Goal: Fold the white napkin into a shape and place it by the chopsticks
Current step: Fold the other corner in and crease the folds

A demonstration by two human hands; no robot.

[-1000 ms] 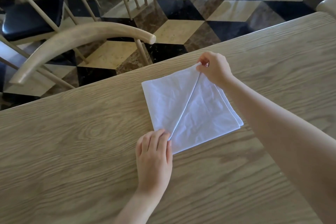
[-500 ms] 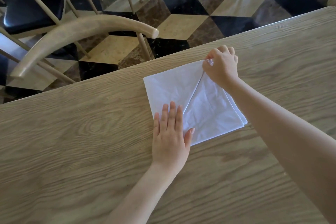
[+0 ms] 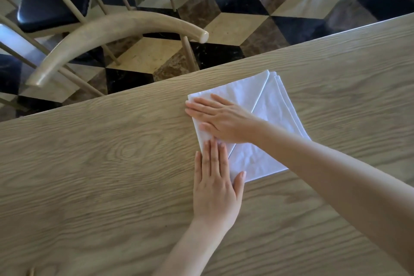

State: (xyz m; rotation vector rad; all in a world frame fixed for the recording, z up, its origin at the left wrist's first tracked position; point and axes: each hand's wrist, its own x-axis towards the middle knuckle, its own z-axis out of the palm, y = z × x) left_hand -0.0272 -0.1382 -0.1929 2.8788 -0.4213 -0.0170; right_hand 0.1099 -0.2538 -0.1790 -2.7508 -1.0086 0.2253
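Note:
The white napkin (image 3: 271,105) lies folded on the wooden table (image 3: 100,175) near its far edge, with a diagonal crease running from its far corner to its near side. My right hand (image 3: 224,119) rests flat on the napkin's left half, fingers spread and pointing left. My left hand (image 3: 215,186) lies flat with its fingertips on the napkin's near-left edge, just below the right hand. Neither hand grips the cloth. A thin light stick (image 3: 31,271), possibly a chopstick tip, shows at the bottom left edge.
A wooden chair (image 3: 116,29) with a curved backrest stands beyond the table's far edge at the left. More chairs with dark seat cushions (image 3: 53,2) stand behind it on a checkered floor.
My right hand let go of the napkin's far corner and moved left to press flat on the left half. My left hand slid slightly toward the napkin's left edge.

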